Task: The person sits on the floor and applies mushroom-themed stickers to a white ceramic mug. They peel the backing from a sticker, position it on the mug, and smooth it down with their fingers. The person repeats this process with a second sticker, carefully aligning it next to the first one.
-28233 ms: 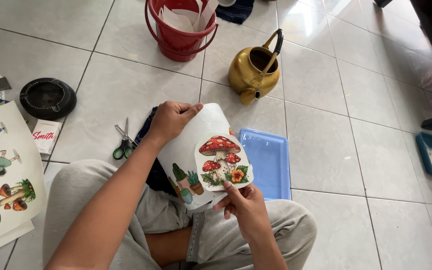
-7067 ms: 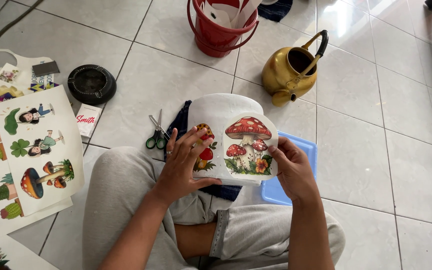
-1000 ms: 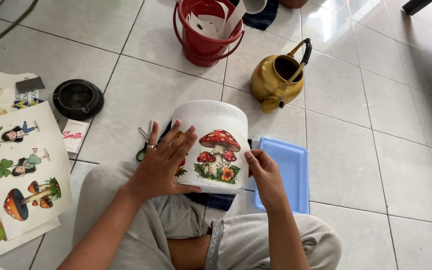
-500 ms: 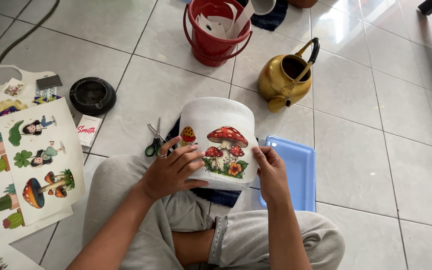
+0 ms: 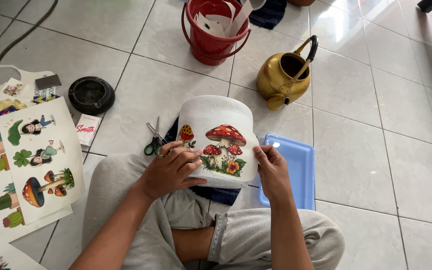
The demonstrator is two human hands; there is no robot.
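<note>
A white pot (image 5: 211,112) lies on its side on my lap, its mouth facing away. A red mushroom picture (image 5: 224,147) with green leaves and an orange flower is on its side; a smaller mushroom picture (image 5: 186,134) sits to its left. My left hand (image 5: 170,169) lies flat on the pot's left side, fingers spread over the lower edge of the picture. My right hand (image 5: 272,170) holds the pot's right side, thumb at the picture's edge.
Green-handled scissors (image 5: 153,140) lie on the tile left of the pot. A blue tray (image 5: 296,170) is at my right knee. Farther off stand a gold kettle (image 5: 283,75) and a red bucket (image 5: 215,30). Picture sheets (image 5: 38,155) and a black round dish (image 5: 91,94) lie left.
The pot has turned a little in my hands, so the small mushroom picture shows more. My left hand has slid down to the pot's lower left.
</note>
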